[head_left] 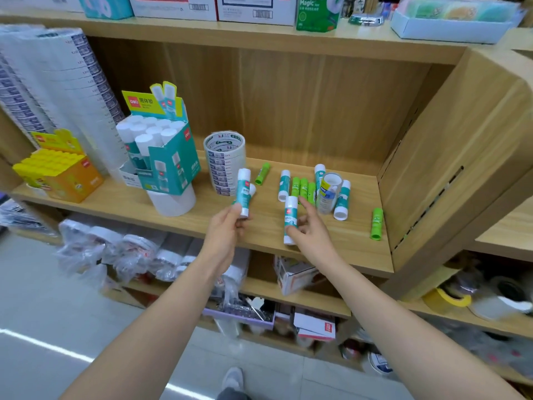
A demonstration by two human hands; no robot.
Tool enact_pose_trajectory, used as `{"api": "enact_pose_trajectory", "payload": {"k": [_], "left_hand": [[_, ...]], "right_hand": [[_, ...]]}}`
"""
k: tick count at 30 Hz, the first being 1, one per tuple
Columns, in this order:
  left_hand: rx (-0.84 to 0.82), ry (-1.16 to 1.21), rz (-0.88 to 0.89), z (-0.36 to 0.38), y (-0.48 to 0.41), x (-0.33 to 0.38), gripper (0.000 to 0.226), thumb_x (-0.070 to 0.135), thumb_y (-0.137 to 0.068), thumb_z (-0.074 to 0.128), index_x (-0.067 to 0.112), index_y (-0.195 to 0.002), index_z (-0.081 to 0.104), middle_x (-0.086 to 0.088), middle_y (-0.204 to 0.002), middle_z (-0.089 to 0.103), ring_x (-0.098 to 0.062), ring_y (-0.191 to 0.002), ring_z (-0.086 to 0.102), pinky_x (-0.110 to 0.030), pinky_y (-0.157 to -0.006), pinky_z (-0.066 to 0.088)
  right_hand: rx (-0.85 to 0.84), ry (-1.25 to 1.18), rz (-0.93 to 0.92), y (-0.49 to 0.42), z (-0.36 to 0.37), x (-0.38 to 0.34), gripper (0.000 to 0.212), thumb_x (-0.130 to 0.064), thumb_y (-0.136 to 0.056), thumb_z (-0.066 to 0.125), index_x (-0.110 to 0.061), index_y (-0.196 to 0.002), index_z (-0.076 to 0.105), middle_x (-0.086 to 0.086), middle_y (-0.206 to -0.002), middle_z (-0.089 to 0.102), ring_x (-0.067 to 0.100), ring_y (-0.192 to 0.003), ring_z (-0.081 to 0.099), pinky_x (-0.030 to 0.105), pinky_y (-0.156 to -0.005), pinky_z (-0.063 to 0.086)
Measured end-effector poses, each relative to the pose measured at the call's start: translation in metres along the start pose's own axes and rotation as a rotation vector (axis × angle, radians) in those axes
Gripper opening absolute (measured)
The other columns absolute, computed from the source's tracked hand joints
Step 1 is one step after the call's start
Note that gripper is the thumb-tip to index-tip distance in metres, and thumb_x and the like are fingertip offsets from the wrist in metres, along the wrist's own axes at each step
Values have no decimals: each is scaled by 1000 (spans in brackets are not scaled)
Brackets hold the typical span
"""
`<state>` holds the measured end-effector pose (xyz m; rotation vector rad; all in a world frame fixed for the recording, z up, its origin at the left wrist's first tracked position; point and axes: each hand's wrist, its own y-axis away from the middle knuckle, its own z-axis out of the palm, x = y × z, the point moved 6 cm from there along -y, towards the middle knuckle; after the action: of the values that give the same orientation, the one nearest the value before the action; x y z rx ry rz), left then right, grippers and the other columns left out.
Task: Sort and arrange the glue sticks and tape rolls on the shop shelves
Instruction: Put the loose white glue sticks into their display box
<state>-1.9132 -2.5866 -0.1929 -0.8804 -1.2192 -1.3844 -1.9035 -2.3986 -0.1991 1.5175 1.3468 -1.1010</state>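
My left hand (227,229) grips two teal-and-white glue sticks (244,192) upright above the wooden shelf (202,217). My right hand (310,230) pinches another teal-and-white glue stick (290,219), held upright near the shelf's front edge. Behind it lie several loose teal and green glue sticks (302,187) and a clear tape roll (330,192). One green stick (262,173) lies by a stack of tape rolls (226,161), another green stick (376,223) at the right. A teal display box (165,157) holds several large glue sticks.
A yellow-orange box of glue sticks (57,171) sits at the left end, with tall white roll stacks (52,90) behind it. The shelf's side wall (450,157) closes the right end. Boxes line the shelf above; bagged goods fill the shelves below.
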Motion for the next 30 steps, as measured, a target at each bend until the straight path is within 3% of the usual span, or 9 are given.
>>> {"api": "enact_pose_trajectory", "payload": {"k": [2, 4, 9, 13, 16, 20, 25, 28, 30], "left_hand": [[-62, 138, -91, 5, 9, -4, 17, 15, -102, 46, 5, -111, 56, -8, -86, 67, -6, -69, 56, -15, -57, 43], [-106, 129, -93, 5, 16, -2, 13, 6, -99, 45, 4, -108, 55, -12, -90, 69, -13, -78, 61, -17, -59, 48], [-118, -3, -90, -10, 26, 3, 30, 2, -96, 40, 17, -119, 51, -13, -94, 68, -15, -74, 67, -22, -63, 49], [-101, -73, -157, -26, 26, 3, 13, 19, -100, 43, 12, -103, 53, -12, -81, 65, -16, -55, 61, -25, -53, 42], [-150, -256, -67, -37, 26, 3, 25, 36, -100, 50, 16, -90, 59, -4, -77, 62, -15, -64, 60, -22, -53, 41], [-168, -373, 75, -45, 30, 1, 16, 32, -98, 57, 19, -90, 62, 10, -68, 53, -1, -60, 49, -15, -53, 38], [-382, -377, 2, -17, 51, -29, 11, 28, -94, 63, 17, -96, 65, -7, -89, 70, -17, -82, 64, -38, -76, 52], [-458, -370, -54, 19, 75, -55, 15, 26, -95, 63, 14, -103, 62, -12, -94, 69, -20, -84, 64, -38, -72, 53], [-520, -364, -61, 50, 95, -68, 14, 23, -96, 60, 12, -105, 60, -6, -91, 64, -16, -83, 61, -28, -67, 54]], "right_hand": [[-9, -16, -12, 5, 2, 0, 71, -6, -90, 60, -28, -151, 29, -4, -89, 50, 13, -70, 50, 20, -61, 45], [-22, -13, -20, 11, 4, -3, 74, -6, -91, 59, -32, -151, 25, -3, -87, 48, 11, -62, 46, 16, -55, 42], [-61, -45, -25, 18, 20, -9, 65, 0, -92, 57, -28, -147, 35, -2, -82, 47, -3, -51, 46, 10, -52, 39], [-61, -72, -35, 24, 43, -20, 57, 1, -87, 61, -31, -131, 42, 11, -89, 51, 10, -69, 51, 17, -57, 47], [-3, -130, -12, 32, 50, -22, 58, -4, -85, 66, -33, -127, 38, 19, -96, 55, 18, -75, 56, 24, -62, 50], [152, -242, 75, 60, 41, -18, 60, -12, -89, 68, -27, -135, 33, 16, -107, 57, 17, -76, 60, 18, -54, 48], [312, -220, 150, 117, 17, 7, 66, -18, -91, 68, -25, -145, 30, 4, -106, 60, 14, -82, 60, 21, -70, 51], [411, -206, 201, 155, -12, 28, 67, -19, -91, 67, -21, -147, 30, 10, -116, 59, 16, -88, 60, 19, -71, 52], [472, -207, 228, 179, -40, 40, 69, -21, -91, 68, -20, -148, 28, 10, -119, 58, 20, -96, 61, 19, -75, 52]]}}
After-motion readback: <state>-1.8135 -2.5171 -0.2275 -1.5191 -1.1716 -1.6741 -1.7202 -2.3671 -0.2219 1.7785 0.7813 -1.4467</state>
